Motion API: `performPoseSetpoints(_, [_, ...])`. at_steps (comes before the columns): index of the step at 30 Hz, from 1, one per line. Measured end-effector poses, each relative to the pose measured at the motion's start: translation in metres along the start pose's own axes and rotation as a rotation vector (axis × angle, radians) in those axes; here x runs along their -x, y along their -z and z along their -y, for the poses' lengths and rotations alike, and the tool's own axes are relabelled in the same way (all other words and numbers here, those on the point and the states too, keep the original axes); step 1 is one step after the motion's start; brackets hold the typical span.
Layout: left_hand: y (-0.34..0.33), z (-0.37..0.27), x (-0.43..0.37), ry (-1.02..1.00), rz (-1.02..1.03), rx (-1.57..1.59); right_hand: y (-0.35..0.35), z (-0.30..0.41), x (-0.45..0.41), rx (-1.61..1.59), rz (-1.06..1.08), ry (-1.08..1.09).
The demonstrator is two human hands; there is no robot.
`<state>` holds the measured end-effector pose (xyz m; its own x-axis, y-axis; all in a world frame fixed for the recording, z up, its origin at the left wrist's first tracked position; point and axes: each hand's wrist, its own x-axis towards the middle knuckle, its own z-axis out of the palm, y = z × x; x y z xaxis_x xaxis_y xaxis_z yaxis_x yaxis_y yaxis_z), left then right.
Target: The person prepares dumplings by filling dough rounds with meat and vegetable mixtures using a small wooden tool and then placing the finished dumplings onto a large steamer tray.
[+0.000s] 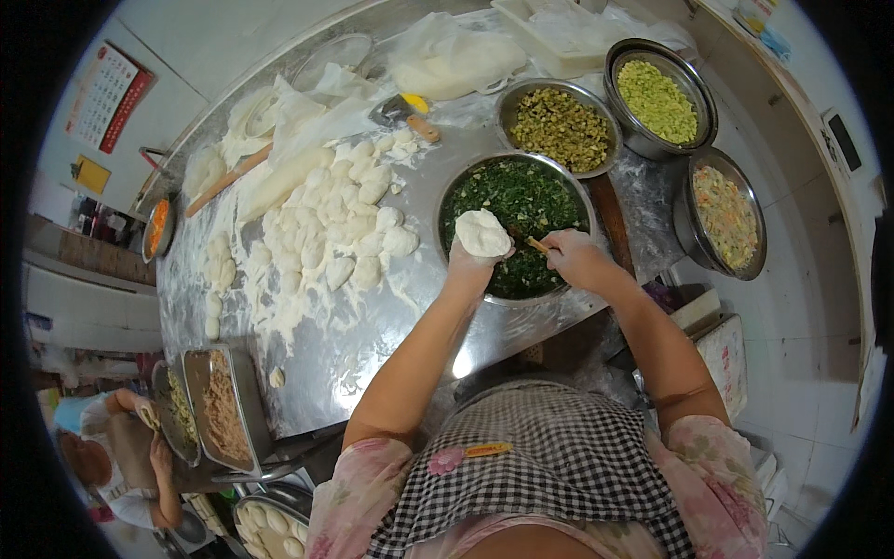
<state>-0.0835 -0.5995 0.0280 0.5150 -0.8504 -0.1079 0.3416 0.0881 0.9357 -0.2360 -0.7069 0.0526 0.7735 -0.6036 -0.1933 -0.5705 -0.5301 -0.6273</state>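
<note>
On the palm and fingers of my left hand (472,269) lies a flat round dough wrapper (483,233). A wide metal bowl (447,202) of chopped dark green filling (513,187) is beneath it. My right hand (578,260) grips a thin wooden stick or handle (536,244) whose far end reaches down to the green filling; that end is hard to make out. Many flattened dough pieces (335,202) lie on the floured metal table (391,321) to the left of the bowl.
Bowls of olive-green filling (559,129), pale green filling (658,101) and mixed filling (725,216) stand at the right. A rolling pin (229,180), a dough roll (286,183) and a scraper (392,110) lie behind the dough. A co-worker (115,454) stands lower left by a meat-filling tray (227,409).
</note>
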Motion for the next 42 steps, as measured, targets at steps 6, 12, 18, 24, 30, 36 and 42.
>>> performPoseSetpoints(6, [-0.003, 0.024, -0.015, 0.166, -0.090, -0.087, 0.060, 0.008, 0.021, -0.174, 0.046, 0.113])
performPoseSetpoints(12, [-0.012, 0.045, -0.027, 0.133, -0.159, -0.767, 0.028, -0.027, -0.009, 0.031, 0.047, 0.200])
performPoseSetpoints(18, [-0.028, 0.036, -0.011, -0.193, -0.161, -1.112, 0.003, -0.012, 0.020, -0.080, 0.031, 0.254])
performPoseSetpoints(24, [-0.011, 0.037, -0.009, -0.135, -0.092, -1.322, 0.058, -0.035, 0.008, 0.265, 0.188, 0.370])
performPoseSetpoints(30, [-0.030, 0.024, -0.002, -0.036, -0.164, -1.337, 0.019, -0.010, 0.014, -0.161, 0.240, 0.233])
performPoseSetpoints(36, [-0.024, 0.025, -0.005, -0.081, -0.194, -1.250, 0.047, -0.040, -0.004, 0.176, -0.013, 0.739])
performPoseSetpoints(42, [-0.032, 0.019, -0.004, -0.070, -0.218, -1.279, 0.014, -0.012, -0.003, -0.157, 0.278, 0.299])
